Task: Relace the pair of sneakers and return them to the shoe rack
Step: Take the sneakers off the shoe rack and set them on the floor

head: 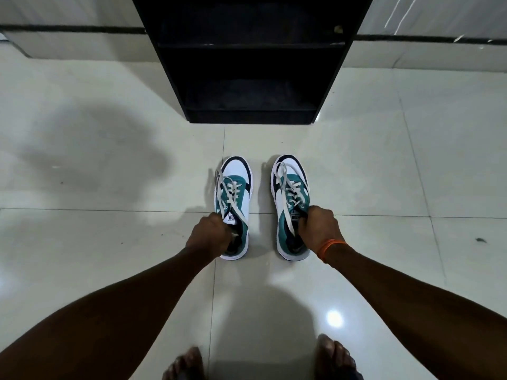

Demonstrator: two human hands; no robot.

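Observation:
Two white, teal and navy sneakers stand side by side on the tiled floor, toes pointing at the rack. My left hand (210, 234) grips the collar of the left sneaker (236, 187), fingers tucked inside its opening. My right hand (318, 226), with an orange band at the wrist, grips the collar of the right sneaker (288, 198) the same way. Loose white laces (282, 185) trail over both tongues and toward the toes. The black shoe rack (251, 116) stands straight ahead, its dark shelves showing nothing on them.
Glossy pale floor tiles (109, 242) spread to both sides of the shoes. A wall with a dark stripe (71, 28) runs behind the rack. My bare feet (334, 355) show at the bottom edge. A small dark speck (480, 239) lies on the floor at right.

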